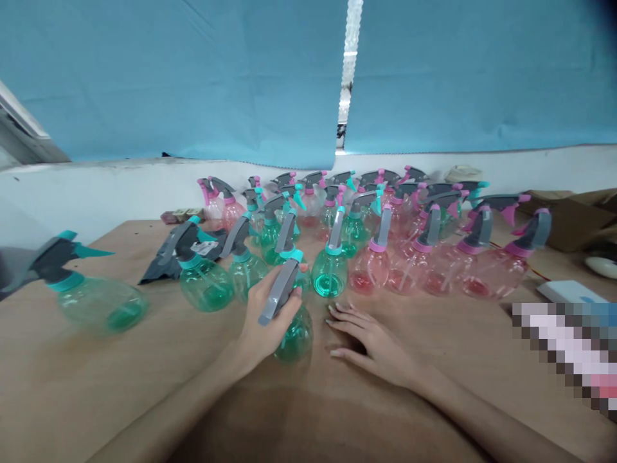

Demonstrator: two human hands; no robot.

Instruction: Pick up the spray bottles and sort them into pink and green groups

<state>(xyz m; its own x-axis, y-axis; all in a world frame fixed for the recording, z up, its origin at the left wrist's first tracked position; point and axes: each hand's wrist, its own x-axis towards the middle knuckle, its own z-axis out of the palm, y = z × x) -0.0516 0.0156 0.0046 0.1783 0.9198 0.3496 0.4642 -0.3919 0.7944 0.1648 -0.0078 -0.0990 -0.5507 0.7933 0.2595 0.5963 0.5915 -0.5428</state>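
Wooden table [110, 392], blue curtain behind. The left hand [265, 318] grips a green spray bottle [295, 339] at its neck, and the right hand [371, 344] lies open and flat just right of it. Behind this bottle, rows of bottles [385, 257] already stand with heads fitted, so most look finished.

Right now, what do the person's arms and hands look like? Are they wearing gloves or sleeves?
No gloves and no sleeves: the arms are bare as far as the picture shows. The left hand and the right hand have no rings, watch or bracelets that I can see. The right hand's nails are long with pale polish.
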